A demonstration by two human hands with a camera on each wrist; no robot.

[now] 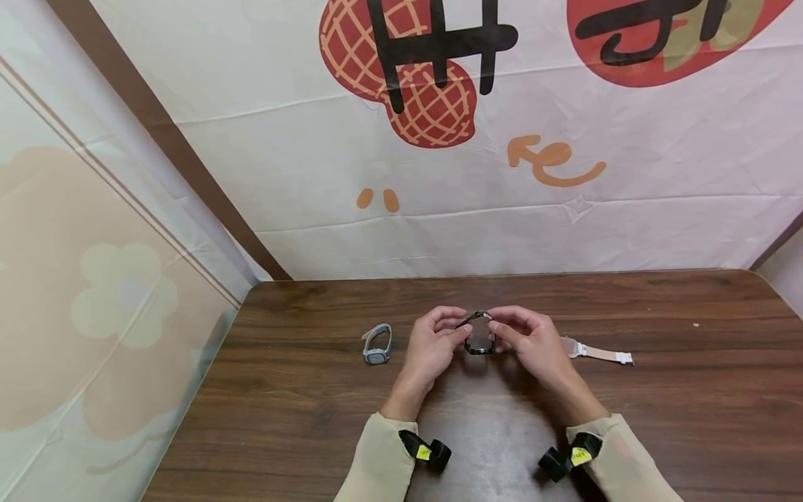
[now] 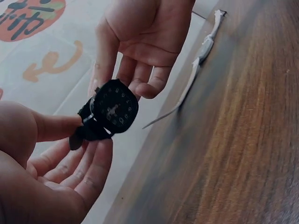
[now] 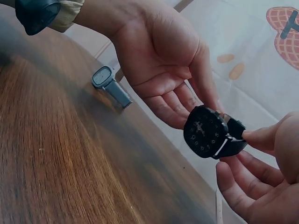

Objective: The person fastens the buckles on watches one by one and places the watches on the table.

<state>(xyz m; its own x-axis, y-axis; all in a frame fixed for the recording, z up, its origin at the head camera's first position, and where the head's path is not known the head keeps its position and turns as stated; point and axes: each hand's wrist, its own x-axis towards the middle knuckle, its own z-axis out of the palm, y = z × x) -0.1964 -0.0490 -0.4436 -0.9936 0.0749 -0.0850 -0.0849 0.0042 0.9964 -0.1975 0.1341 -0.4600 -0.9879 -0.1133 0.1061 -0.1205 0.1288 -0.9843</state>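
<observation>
Both hands hold up a black wristwatch (image 1: 479, 350) above the table, its strap bent round into a loop. My left hand (image 1: 431, 345) pinches one side of the strap between thumb and fingers. On the opposite side, my right hand (image 1: 530, 341) pinches the other strap half. The square dark dial (image 2: 116, 106) with pale numerals shows in the left wrist view, facing away from the fingers. In the right wrist view the watch case (image 3: 204, 131) stands tilted, with the right thumb (image 3: 261, 137) on the strap behind it.
A grey-blue watch (image 1: 376, 355) with a looped strap lies on the brown wooden table (image 1: 295, 404), left of the hands. A white watch (image 1: 602, 353) lies stretched out at the right, partly behind the right hand. A printed cloth (image 1: 282, 167) hangs behind the table.
</observation>
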